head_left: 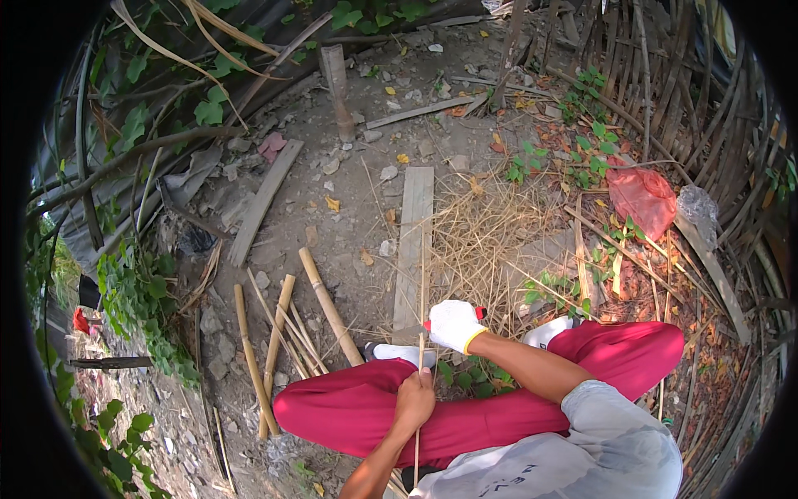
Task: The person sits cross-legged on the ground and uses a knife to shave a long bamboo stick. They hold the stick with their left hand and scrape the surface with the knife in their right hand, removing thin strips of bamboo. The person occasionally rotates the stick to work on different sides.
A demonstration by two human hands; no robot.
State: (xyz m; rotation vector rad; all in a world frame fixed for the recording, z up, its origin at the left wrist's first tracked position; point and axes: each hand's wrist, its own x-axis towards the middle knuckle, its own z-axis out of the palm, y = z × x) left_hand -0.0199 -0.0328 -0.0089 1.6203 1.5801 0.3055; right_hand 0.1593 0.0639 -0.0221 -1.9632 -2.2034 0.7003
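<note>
Steadying the thin, pale cane strip [421, 353], apparently for blade control, the bare left hand [413, 403] is closed around it between the knees; the white-gloved right hand [457, 327] wraps a red-handled knife-like tool [480, 313] just ahead, against the strip.

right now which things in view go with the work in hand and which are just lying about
In the work:
thin strip in the left hand
red-handled tool in the gloved right hand
bamboo poles, probably stock

Apparently lying about:
red plastic bag
clear plastic
yellow leaf
</note>
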